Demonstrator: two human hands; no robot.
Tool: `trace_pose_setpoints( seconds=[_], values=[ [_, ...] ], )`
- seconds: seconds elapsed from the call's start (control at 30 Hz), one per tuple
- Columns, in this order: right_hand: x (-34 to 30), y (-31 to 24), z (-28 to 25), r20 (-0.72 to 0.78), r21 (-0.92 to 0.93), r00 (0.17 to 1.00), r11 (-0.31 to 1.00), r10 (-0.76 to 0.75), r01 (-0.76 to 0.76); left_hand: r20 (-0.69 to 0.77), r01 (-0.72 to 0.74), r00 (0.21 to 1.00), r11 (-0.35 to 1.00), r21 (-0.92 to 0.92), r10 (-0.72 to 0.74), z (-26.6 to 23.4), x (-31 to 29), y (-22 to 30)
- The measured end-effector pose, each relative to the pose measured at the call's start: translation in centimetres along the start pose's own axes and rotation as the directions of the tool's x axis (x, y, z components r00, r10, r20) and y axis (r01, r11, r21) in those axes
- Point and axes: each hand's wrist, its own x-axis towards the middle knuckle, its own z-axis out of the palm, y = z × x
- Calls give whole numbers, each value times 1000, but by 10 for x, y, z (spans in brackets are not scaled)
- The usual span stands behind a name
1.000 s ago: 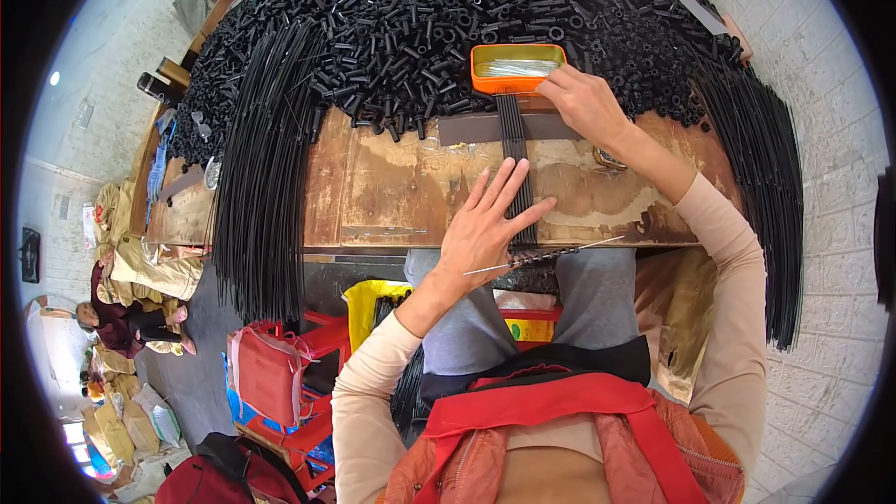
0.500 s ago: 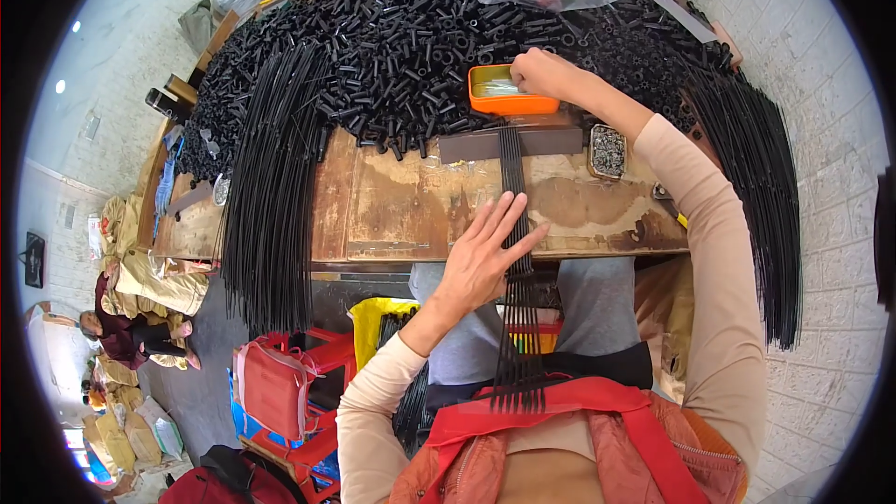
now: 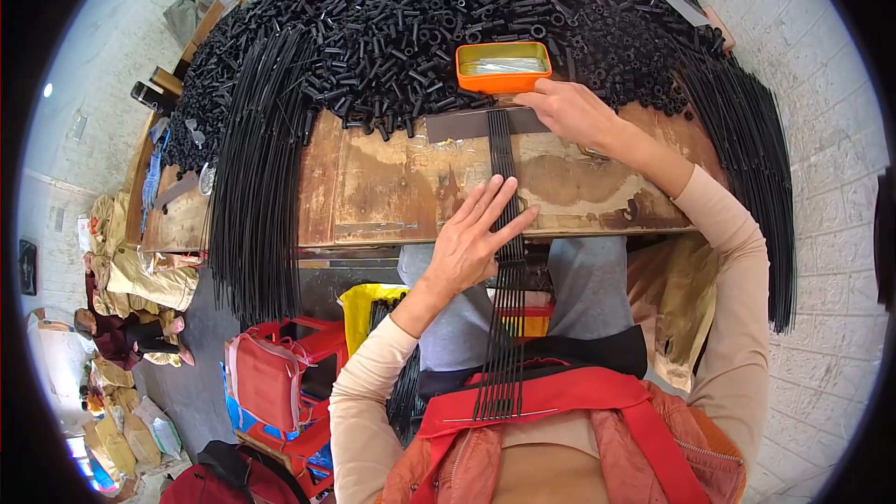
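Your worn brown wooden table [image 3: 373, 196], beside a white brick wall [image 3: 821, 196], bears thin black rods [image 3: 501, 159] that overhang toward your lap. Your left hand [image 3: 467, 247] lies on them, fingers spread. Your right hand [image 3: 571, 112] has left the orange rectangular box [image 3: 485, 82]; whether it pinches anything is unclear.

The hands [image 3: 466, 249] partly hide the black rods [image 3: 501, 147] and dark strip [image 3: 457, 125].

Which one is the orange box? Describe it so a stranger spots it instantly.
On the wooden table, find the heap of black parts. At its near edge, by the right hand, sits the open box, bright orange against black.
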Motion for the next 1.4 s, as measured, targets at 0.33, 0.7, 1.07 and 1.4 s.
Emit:
trace_pose_setpoints(
  seconds=[0.33,0.7,1.07,1.4],
  values=[
    [8,-1,0,78,-21,997,1000,9,-7,-1,-47,999,999,23,47,3,0,-3],
    [7,-1,7,2,-3,1000,1000,-29,29,-8,-45,999,999,28,45,6,-1,-4],
    [9,-3,5,14,-43,999,998,-35,35,-1,-39,999,999,35,39,5,-1,-3],
    [8,-5,3,70,-42,997,998,39,-36,-16,-6,1000,1000,9,6,3,0,0]
  ],
)
